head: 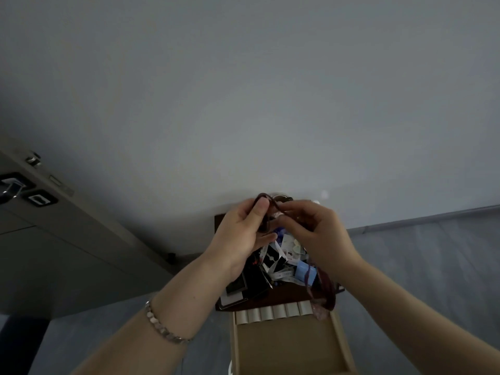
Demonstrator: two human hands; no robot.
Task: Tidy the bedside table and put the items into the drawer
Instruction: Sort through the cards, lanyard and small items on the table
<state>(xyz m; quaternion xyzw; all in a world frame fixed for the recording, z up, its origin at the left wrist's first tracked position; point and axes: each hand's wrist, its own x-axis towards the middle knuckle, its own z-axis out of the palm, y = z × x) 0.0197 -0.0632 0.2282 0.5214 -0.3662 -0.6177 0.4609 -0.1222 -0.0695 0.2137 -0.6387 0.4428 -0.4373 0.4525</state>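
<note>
- Noting poor light: I cannot identify most of the clutter [281, 255] on the bedside table [286, 297] behind the open drawer [284, 345]; the hands cover part of it.
- Left hand [243, 234], thumb uppermost, pinches a dark red strap [326, 288].
- Right hand [322, 234], fingers curled, grips the same strap, whose tail hangs to the drawer's right rear corner.

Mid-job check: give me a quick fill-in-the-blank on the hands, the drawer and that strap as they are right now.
1. The dark red strap is held by ____ hands, the left hand and the right hand.
2. The drawer below the cluttered bedside table stands ____.
3. The metal bracelet sits on the ____ wrist.
4. The row of pale rolls lies along the drawer's ____ end.
Missing words: both; open; left; far.
</note>
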